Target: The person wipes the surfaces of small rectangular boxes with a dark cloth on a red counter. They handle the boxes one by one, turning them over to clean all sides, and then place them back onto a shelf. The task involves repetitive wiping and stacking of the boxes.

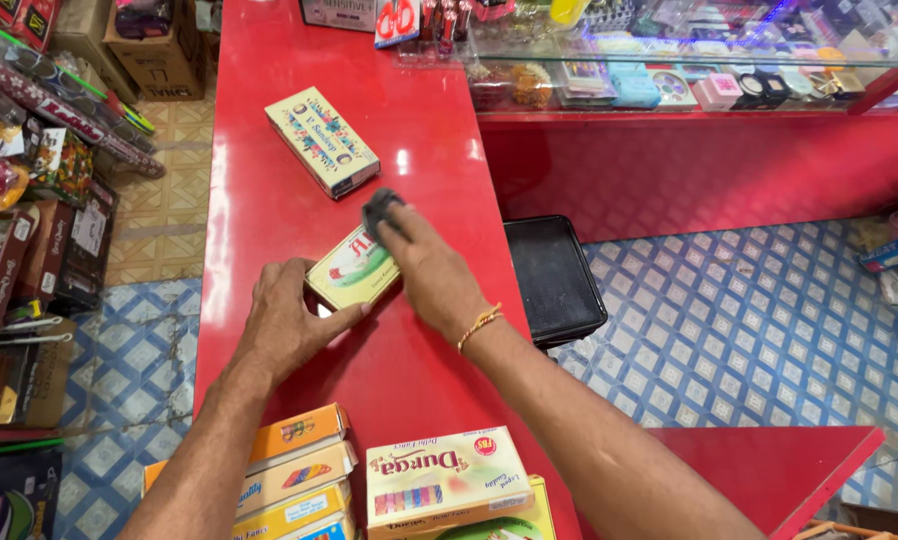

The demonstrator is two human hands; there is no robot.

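A small cream and green box (352, 270) lies on the red counter (269, 210). My left hand (287, 322) grips its near end and holds it flat. My right hand (431, 268) presses a dark grey cloth (380, 209) onto the box's far end. A thin orange thread bracelet is on my right wrist.
A longer yellow printed box (321, 140) lies farther up the counter. Stacks of coloured boxes (369, 480) stand at the near edge. A black tray-topped stool (551, 278) is right of the counter. A glass display case (689, 70) is at the back, and shelves of goods (29, 200) are at the left.
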